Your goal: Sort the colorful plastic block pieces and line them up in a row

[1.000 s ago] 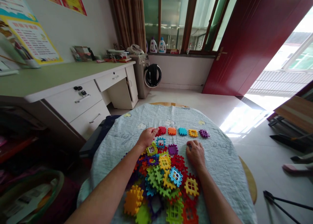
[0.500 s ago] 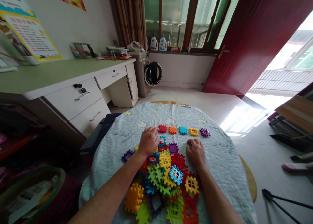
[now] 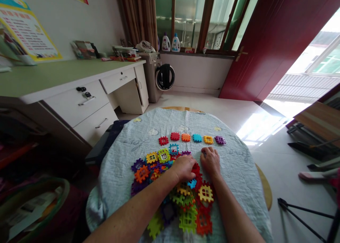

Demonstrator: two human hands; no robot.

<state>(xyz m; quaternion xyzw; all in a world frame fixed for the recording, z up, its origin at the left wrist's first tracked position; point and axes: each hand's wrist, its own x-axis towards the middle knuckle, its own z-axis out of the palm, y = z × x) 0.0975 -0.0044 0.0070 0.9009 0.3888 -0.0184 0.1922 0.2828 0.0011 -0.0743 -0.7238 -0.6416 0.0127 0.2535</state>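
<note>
Round table (image 3: pixel 266 188), blue cloth (image 3: pixel 239 179), plastic tiles (image 3: pixel 186 137)

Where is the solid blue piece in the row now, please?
In the head view, the blue piece lies on the cloth right of centre, beyond the right hand, between the orange piece and the yellow piece.

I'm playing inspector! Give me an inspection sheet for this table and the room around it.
Surface: pale blue cloth over a wooden table.
Job's things: a row of six pieces; a heap of colourful pieces nearer the person.
Clutter: assorted items on the desk.
Grip: left hand over the heap, anything held unclear; right hand beside the heap.
Cables: nothing seen on the cloth.
Surroundings: washing machine; open red door.
</note>
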